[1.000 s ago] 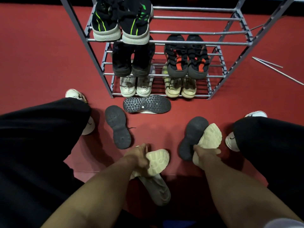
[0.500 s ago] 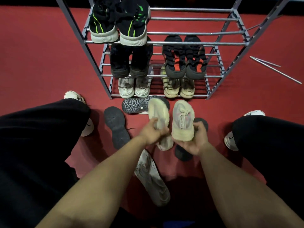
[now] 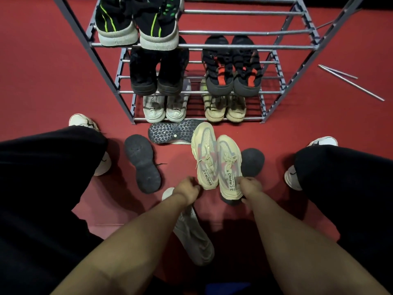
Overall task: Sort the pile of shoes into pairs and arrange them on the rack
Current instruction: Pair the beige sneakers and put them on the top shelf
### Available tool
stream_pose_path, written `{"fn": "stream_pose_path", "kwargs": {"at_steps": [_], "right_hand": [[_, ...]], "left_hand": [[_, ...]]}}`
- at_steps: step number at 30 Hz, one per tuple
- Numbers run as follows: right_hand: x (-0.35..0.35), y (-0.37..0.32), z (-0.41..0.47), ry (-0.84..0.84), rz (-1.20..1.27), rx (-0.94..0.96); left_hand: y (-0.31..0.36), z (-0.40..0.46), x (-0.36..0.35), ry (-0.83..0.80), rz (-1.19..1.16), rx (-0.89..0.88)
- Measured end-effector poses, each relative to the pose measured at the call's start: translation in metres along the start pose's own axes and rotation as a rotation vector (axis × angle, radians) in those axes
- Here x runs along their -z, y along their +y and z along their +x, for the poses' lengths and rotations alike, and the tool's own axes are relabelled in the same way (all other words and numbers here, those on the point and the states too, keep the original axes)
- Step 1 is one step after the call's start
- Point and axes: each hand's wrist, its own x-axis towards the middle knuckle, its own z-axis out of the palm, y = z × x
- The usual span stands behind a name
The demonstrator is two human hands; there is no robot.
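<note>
Two cream sneakers with pink mesh are held side by side, uppers up and toes toward the rack. My left hand (image 3: 189,191) grips the heel of the left cream sneaker (image 3: 205,154); my right hand (image 3: 249,188) grips the heel of the right cream sneaker (image 3: 228,165). The grey metal rack (image 3: 234,46) stands ahead with a black-and-green pair (image 3: 138,24) on top, a black pair (image 3: 158,73) and a black-and-orange pair (image 3: 231,69) on the middle shelf, and two pale pairs at the bottom.
On the red floor lie an upturned dark sole (image 3: 142,162), a patterned-sole shoe (image 3: 170,132) on its side by the rack, a dark shoe (image 3: 252,161) under the held pair, and a grey shoe (image 3: 191,233) under my left arm. Loose metal rods (image 3: 348,80) lie right.
Both hands lifted the cream sneakers off the floor, turned them from soles-up to uppers-up and brought them together, side by side, toes toward the rack.
</note>
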Motion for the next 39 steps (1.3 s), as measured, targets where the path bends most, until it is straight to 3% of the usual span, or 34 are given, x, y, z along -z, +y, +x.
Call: {"fn": "stream_pose_path", "kwargs": {"at_steps": [3, 7, 12, 16, 19, 21, 30, 39], "right_hand": [[0.0, 0.004, 0.004, 0.003, -0.005, 0.036], [-0.004, 0.011, 0.012, 0.015, -0.025, 0.072], [0.0, 0.012, 0.02, -0.032, -0.037, 0.048], [0.002, 0.013, 0.027, -0.083, -0.053, 0.029], [0.003, 0.011, 0.029, -0.108, -0.045, 0.015], [0.005, 0.008, 0.027, -0.127, -0.018, -0.008], [0.014, -0.065, -0.023, -0.365, 0.31, -0.157], [0.058, -0.095, -0.128, -0.457, 0.398, 0.004]], "left_hand": [[0.008, 0.02, -0.012, 0.019, -0.127, 0.021], [0.024, 0.033, -0.022, 0.033, -0.11, 0.051], [0.031, 0.049, -0.03, 0.146, -0.186, 0.193], [0.029, 0.061, -0.036, 0.113, -0.228, 0.251], [0.035, 0.059, -0.037, 0.103, -0.426, 0.335], [0.043, 0.05, -0.036, 0.109, -0.575, 0.311], [0.053, 0.019, 0.038, 0.082, -0.742, 0.115], [0.069, -0.088, 0.081, -0.061, -0.977, -0.075]]}}
